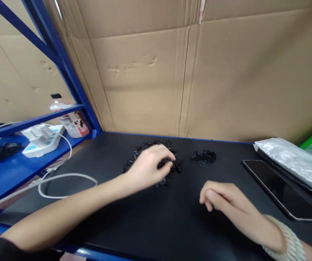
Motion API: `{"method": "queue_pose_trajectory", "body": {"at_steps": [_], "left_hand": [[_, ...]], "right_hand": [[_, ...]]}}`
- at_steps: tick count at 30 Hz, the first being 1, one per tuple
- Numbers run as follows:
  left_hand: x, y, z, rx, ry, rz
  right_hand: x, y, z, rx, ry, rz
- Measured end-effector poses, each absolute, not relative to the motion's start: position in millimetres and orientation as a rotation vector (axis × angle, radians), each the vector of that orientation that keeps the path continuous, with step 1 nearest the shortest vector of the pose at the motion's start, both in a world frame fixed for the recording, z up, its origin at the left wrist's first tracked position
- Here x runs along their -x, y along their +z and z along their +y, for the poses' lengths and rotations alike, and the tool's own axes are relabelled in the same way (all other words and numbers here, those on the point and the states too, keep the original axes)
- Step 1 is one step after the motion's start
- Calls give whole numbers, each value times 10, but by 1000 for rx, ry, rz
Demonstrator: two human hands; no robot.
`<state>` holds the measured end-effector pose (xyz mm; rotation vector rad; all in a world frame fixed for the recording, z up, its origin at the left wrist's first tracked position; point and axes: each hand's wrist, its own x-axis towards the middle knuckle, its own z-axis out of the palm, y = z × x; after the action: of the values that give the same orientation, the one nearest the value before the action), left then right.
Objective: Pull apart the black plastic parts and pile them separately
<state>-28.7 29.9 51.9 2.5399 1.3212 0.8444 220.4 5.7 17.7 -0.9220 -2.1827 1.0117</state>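
My left hand (152, 164) hovers over a pile of small black plastic parts (141, 148), with its thumb and index finger curved and a gap between them. Nothing shows in that gap except the dark parts behind it. Nearer to me, my right hand (223, 197) is closed above the black table, thumb pressed against the curled fingers; whatever it may hold is hidden. A second, smaller group of black parts (209, 156) lies beyond the right hand, with a flat round black disc (201, 164) beside it.
A phone or tablet (283, 192) and a silvery plastic bag (297, 161) lie on the black table (150, 224) at right. To the left, a blue rack (71, 87) carries a power strip (44, 143) and a bottle (71, 119). A white cable (71, 175) loops onto the table. Cardboard (145, 79) stands behind.
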Motion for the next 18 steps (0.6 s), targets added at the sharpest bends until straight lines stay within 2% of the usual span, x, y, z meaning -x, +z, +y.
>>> {"method": "queue_pose_trajectory", "body": {"at_steps": [6,10,18], "left_hand": [[-90,108,-122,-2433,682,707],[-106,-7,-130,-2362,679,708],[-89,-5,-101,-2349,666,685]], "right_hand": [[-2650,245,570,1181,558,-1953],[-2863,124,872,1186,405,-2048],[-2825,-68,982,1187,376,-2149]]}}
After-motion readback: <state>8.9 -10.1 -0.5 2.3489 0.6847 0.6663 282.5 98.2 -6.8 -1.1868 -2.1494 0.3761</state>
